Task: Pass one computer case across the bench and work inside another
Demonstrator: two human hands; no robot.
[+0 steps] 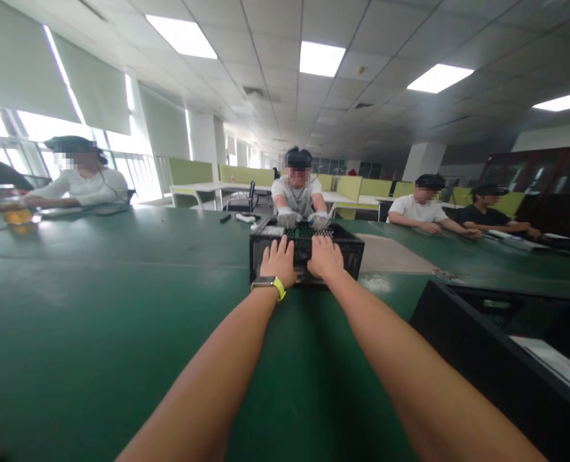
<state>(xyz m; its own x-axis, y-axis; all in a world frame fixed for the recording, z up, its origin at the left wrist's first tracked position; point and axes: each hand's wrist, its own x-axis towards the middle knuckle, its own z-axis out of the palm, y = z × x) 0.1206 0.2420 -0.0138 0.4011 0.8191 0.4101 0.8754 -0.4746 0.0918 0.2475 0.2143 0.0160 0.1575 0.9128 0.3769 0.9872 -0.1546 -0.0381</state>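
Both my arms reach forward to a black mesh-sided case (352, 256) on the green table. My left hand (279, 263), with a yellow-strapped watch at the wrist, grips the near edge of the case left of its middle, its fingers over the top. On the same edge, a little further right, my right hand (325, 256) is closed too, thumb on the near face and fingers over the rim. Across the table, a person's gloved hands (292, 219) are at the far side of the case. The inside of the case is mostly hidden.
At the right front stands a larger black open box (486, 340) with a white flat thing in it. A brown mat (395, 254) lies beside the case. A glass of amber drink (13, 206) is at far left. Other people sit at the table's left and right.
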